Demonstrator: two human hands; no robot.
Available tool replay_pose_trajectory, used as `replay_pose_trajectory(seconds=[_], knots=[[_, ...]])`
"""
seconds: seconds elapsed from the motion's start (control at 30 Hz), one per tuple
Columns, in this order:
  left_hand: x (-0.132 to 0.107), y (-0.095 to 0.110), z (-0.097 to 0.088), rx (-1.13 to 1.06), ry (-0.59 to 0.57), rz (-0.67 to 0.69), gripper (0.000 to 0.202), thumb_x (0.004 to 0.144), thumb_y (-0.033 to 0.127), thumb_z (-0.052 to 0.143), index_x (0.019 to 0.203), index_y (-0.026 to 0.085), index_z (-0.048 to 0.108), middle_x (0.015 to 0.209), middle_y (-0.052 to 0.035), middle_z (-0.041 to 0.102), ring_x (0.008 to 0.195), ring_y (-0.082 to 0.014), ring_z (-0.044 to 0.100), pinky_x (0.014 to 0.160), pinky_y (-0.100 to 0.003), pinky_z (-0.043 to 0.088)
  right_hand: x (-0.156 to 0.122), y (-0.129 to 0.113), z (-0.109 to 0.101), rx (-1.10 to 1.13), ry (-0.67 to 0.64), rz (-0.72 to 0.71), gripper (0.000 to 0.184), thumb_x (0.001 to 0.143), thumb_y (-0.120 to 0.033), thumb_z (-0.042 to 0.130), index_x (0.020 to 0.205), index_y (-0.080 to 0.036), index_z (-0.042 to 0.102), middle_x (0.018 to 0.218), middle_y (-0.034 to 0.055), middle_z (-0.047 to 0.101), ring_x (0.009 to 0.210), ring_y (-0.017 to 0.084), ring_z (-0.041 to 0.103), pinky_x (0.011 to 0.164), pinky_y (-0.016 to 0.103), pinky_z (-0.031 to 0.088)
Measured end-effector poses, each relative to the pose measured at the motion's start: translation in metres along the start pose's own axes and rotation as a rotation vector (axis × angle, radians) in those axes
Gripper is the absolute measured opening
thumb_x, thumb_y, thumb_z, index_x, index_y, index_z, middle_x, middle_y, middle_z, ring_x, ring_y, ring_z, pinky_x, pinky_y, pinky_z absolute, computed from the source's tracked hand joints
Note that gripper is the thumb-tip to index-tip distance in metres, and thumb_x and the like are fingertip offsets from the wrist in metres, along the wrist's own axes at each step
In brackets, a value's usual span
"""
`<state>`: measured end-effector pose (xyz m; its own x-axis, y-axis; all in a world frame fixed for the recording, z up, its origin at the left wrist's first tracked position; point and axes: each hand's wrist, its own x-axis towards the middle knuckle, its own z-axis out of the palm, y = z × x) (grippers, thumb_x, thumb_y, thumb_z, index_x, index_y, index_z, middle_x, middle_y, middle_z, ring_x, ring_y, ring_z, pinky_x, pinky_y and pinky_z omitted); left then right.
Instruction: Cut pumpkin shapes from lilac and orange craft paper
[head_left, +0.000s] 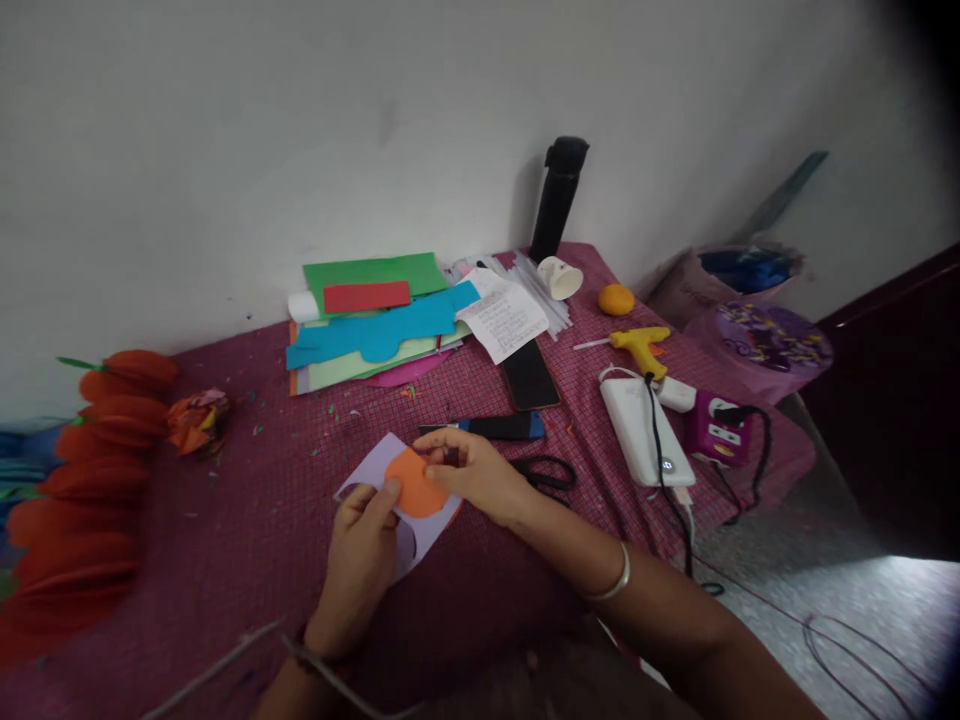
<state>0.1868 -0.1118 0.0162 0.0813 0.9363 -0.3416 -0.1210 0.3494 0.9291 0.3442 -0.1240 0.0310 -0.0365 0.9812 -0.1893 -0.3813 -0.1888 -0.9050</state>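
Note:
An orange paper circle [414, 487] lies against a sheet of lilac paper [369, 470], both held up above the table. My left hand [361, 540] pinches them at the left, thumb on the circle's edge. From the right, my right hand [472, 472] grips the circle and the sheet, its thumb and fingers closed at the upper right edge. A curved cut edge shows low in the lilac sheet. Just beyond my right hand lie a blue-and-black handled tool [502, 427] and black-handled scissors [551, 472], partly hidden by the hand and wrist.
Coloured paper sheets [375, 265], a written note [504, 315] and a phone [531, 375] lie behind. A black flask [559, 200], paper cup [560, 278], yellow glue gun [641, 350], white power bank [645, 430] and purple socket box [718, 428] stand rightward. Orange paper pumpkins [112, 460] are left.

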Motion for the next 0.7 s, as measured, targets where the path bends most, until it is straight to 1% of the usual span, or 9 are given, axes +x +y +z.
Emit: replay_pose_trajectory(seconds=[0.13,0.23,0.3,0.4,0.47,0.5,0.57,0.67,0.7], knots=[[0.005,0.007,-0.006,-0.047,-0.184,-0.139,0.027,0.056,0.026,0.079,0.059,0.016,0.054,0.056,0.0026,0.058,0.050,-0.0106,0.051,0.049,-0.022,0.042,-0.002,0.005,-0.005,0.065,-0.231,0.195,0.024,0.061,-0.028,0.078,0.074,-0.015,0.064,0.066,-0.0037,0.062,0.058,0.008,0.053,0.057,0.021,0.042],[0.008,0.013,-0.010,0.034,-0.258,-0.186,0.019,0.060,0.026,0.074,0.064,0.015,0.059,0.055,0.0013,0.057,0.049,-0.0116,0.051,0.048,-0.022,0.041,-0.003,0.009,-0.003,0.069,-0.267,0.236,0.030,0.056,-0.032,0.083,0.073,-0.014,0.067,0.065,-0.0027,0.064,0.059,0.010,0.056,0.059,0.022,0.044],[0.010,0.023,-0.011,-0.004,-0.165,-0.084,0.018,0.066,0.032,0.068,0.070,0.015,0.062,0.060,-0.0008,0.060,0.054,-0.0135,0.054,0.052,-0.024,0.043,-0.002,0.010,-0.001,0.131,-0.164,0.193,0.031,0.056,-0.033,0.084,0.076,-0.015,0.069,0.066,-0.0019,0.066,0.061,0.011,0.059,0.063,0.025,0.046],[0.009,0.041,-0.016,-0.066,0.160,0.252,0.022,0.071,0.036,0.062,0.080,0.016,0.066,0.080,-0.0044,0.066,0.076,-0.0177,0.060,0.068,-0.027,0.047,0.001,0.012,0.002,0.292,0.040,0.063,0.032,0.056,-0.031,0.085,0.079,-0.016,0.070,0.069,-0.0009,0.068,0.063,0.012,0.061,0.069,0.028,0.048],[0.007,0.048,-0.022,-0.018,0.335,0.440,0.014,0.073,0.032,0.063,0.075,0.018,0.065,0.079,-0.0022,0.064,0.078,-0.0164,0.057,0.070,-0.026,0.045,0.005,0.012,0.003,0.379,0.135,0.003,0.031,0.056,-0.029,0.085,0.080,-0.017,0.070,0.069,-0.0011,0.068,0.061,0.012,0.060,0.068,0.027,0.048],[0.006,0.048,-0.024,0.013,0.349,0.494,0.012,0.073,0.030,0.063,0.068,0.019,0.063,0.074,-0.0009,0.061,0.074,-0.0153,0.054,0.066,-0.024,0.044,0.006,0.013,0.003,0.411,0.171,-0.009,0.031,0.055,-0.029,0.085,0.079,-0.017,0.070,0.069,-0.0012,0.068,0.060,0.011,0.058,0.066,0.026,0.047],[0.005,0.042,-0.025,0.076,0.212,0.497,0.021,0.075,0.029,0.062,0.057,0.018,0.058,0.063,0.0001,0.055,0.064,-0.0139,0.049,0.058,-0.023,0.040,0.008,0.013,0.003,0.452,0.234,-0.014,0.029,0.054,-0.028,0.086,0.074,-0.017,0.068,0.066,-0.0019,0.066,0.056,0.010,0.055,0.061,0.024,0.045],[0.006,0.022,-0.017,0.176,-0.152,0.295,0.037,0.080,0.041,0.058,0.052,0.018,0.055,0.056,-0.0014,0.054,0.055,-0.0138,0.048,0.053,-0.025,0.039,0.009,0.014,0.004,0.474,0.280,-0.033,0.028,0.052,-0.028,0.087,0.065,-0.016,0.065,0.059,-0.0033,0.061,0.052,0.008,0.050,0.057,0.022,0.042],[0.006,0.015,-0.012,0.188,-0.234,0.214,0.040,0.080,0.046,0.058,0.054,0.017,0.057,0.055,-0.0020,0.055,0.054,-0.0142,0.049,0.053,-0.025,0.039,0.008,0.014,0.005,0.471,0.285,-0.040,0.028,0.053,-0.028,0.086,0.064,-0.016,0.064,0.057,-0.0037,0.059,0.051,0.007,0.048,0.056,0.022,0.041]])
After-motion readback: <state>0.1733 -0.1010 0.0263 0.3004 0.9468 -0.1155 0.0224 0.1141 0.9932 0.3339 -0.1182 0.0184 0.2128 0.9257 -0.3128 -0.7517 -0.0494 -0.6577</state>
